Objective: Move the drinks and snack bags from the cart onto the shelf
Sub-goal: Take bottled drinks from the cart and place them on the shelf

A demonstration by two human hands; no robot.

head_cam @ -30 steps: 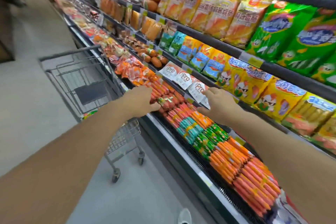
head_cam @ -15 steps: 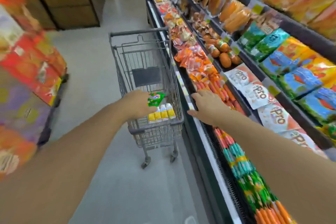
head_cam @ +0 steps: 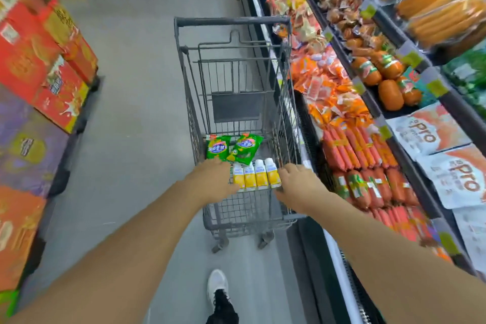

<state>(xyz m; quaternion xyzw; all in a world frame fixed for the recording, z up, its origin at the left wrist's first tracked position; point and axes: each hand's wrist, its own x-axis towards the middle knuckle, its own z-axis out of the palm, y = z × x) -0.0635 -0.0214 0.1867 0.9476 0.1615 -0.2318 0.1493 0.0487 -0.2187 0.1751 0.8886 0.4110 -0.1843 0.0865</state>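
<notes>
Head view, looking down a shop aisle. A grey wire cart [head_cam: 285, 123] stands at the centre of the frame, just beside the shelf [head_cam: 406, 155] that runs down the right side. In the near end of the cart lie two green snack bags [head_cam: 235, 148], side by side, and directly below them in the frame four yellow-and-white drink bottles [head_cam: 256, 175] in a tight row. The left hand [head_cam: 214, 179] reaches into the cart at the left end of the bottle row, fingers extended over the lower edge of the left bag; its grip is loose and holds nothing that can be seen. The right hand [head_cam: 298, 183] lies at the right end of the row, fingers lightly curled beside the last bottle; whether it grips the bottle cannot be told. The shelf carries orange and red sausage packs [head_cam: 352, 150] and white pouches [head_cam: 431, 129]. Red boxes [head_cam: 39, 60] fill the left of the frame. A white shoe [head_cam: 217, 284] shows on the floor at bottom centre.
</notes>
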